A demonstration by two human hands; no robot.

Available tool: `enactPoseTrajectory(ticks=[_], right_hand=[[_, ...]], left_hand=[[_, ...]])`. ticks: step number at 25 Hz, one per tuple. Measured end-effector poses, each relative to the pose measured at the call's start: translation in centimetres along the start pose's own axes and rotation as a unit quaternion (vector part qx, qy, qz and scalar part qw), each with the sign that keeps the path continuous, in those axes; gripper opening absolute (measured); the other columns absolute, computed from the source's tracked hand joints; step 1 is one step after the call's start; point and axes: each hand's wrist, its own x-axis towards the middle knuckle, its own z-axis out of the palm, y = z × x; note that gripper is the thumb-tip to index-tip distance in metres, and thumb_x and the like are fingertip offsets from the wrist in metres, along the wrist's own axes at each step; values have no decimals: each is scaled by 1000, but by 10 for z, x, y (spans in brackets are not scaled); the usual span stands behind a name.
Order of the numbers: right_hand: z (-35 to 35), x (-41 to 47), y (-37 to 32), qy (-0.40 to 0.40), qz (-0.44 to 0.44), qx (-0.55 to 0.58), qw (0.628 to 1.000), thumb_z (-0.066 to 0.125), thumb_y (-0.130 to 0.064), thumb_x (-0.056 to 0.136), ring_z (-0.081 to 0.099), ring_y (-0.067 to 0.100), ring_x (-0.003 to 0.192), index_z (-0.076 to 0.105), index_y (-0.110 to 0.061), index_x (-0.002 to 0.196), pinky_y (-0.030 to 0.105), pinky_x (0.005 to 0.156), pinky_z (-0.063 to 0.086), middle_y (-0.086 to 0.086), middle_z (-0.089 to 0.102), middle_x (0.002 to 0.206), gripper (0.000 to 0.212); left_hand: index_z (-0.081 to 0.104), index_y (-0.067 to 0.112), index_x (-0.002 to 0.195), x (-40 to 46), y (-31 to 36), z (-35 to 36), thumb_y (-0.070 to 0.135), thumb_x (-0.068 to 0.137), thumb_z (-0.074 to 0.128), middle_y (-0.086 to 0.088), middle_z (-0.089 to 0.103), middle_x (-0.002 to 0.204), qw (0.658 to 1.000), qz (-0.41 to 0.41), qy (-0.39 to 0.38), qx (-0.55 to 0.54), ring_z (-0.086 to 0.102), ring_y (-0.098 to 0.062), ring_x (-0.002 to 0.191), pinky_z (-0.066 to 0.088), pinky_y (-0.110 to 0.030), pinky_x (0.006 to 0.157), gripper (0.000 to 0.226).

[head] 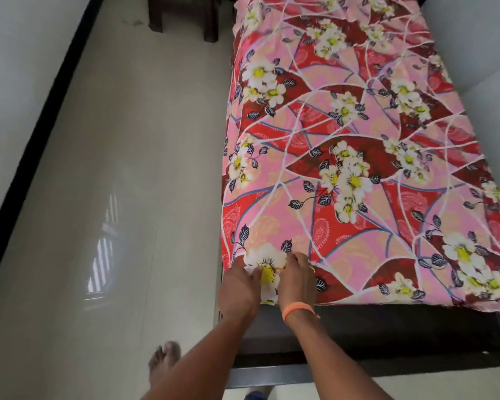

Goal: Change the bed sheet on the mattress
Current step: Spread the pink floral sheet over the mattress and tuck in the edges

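Observation:
A pink and red bed sheet (344,134) with white and yellow flowers covers the whole mattress and hangs a little over its near and left edges. My left hand (238,290) and my right hand (296,281) sit side by side at the near left corner, fingers pinching the sheet's cloth there. An orange band circles my right wrist. The mattress itself is hidden under the sheet.
The dark bed frame (387,336) juts out below the near edge. Glossy pale floor tiles (127,197) stretch to the left, with a black skirting strip (41,111) along the wall. A dark wooden furniture leg (211,21) stands at the back. My bare foot (163,362) rests on the floor.

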Motion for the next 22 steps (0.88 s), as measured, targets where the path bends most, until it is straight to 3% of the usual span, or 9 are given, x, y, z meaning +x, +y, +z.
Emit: enactPoseTrajectory(ticks=[3,6,8,10,13,17,20,22], right_hand=[[15,13,10,47,-64,-16,997,67,8,77,62,31,87,69,-8,91,39,73,50,9,61,98,21],[16,16,7,29,-72,-41,996,68,9,75,62,30,89,67,-10,99,40,78,51,9,61,103,30],[16,12,6,34,-74,-49,995,69,6,74,62,29,91,64,-12,102,39,79,50,7,60,104,34],[14,7,6,40,-62,-40,996,72,6,72,62,28,91,62,-14,99,39,79,50,5,60,100,35],[14,2,8,37,-55,-28,997,72,7,71,61,27,91,61,-15,96,39,80,48,3,59,97,35],[16,4,7,37,-59,-27,997,67,9,75,61,28,91,62,-13,98,40,80,48,5,60,99,33],[17,-3,9,56,-78,-16,995,71,10,69,60,28,83,60,-15,92,39,76,48,4,59,94,35],[22,-16,15,69,-102,-19,992,75,8,65,59,26,77,60,-16,87,38,73,50,2,58,90,37]], left_hand=[[58,16,113,19,-2,16,33,100,48,-5,67,108,998,19,15,51,65,-26,97,47,-28,71,24],[56,11,119,18,-2,17,25,103,38,-9,64,111,992,52,14,113,64,-26,99,46,-28,73,27],[56,16,115,16,-5,15,27,100,36,-8,66,98,996,48,9,79,64,-27,87,51,-31,70,27],[59,20,105,11,-12,12,37,97,39,-6,67,87,999,17,7,47,63,-25,75,54,-35,66,28],[60,22,101,5,-19,15,65,88,50,-2,69,90,997,11,-11,77,66,-25,81,50,-30,64,47],[58,14,106,16,-12,25,34,95,55,-5,67,87,999,19,-35,30,65,-27,82,45,-29,63,23],[56,13,78,10,-23,20,26,94,50,-6,61,73,998,47,-36,8,60,-28,72,50,-40,62,21],[51,14,72,-5,-44,20,29,95,50,-5,60,72,996,68,-49,26,57,-27,71,47,-40,62,28]])
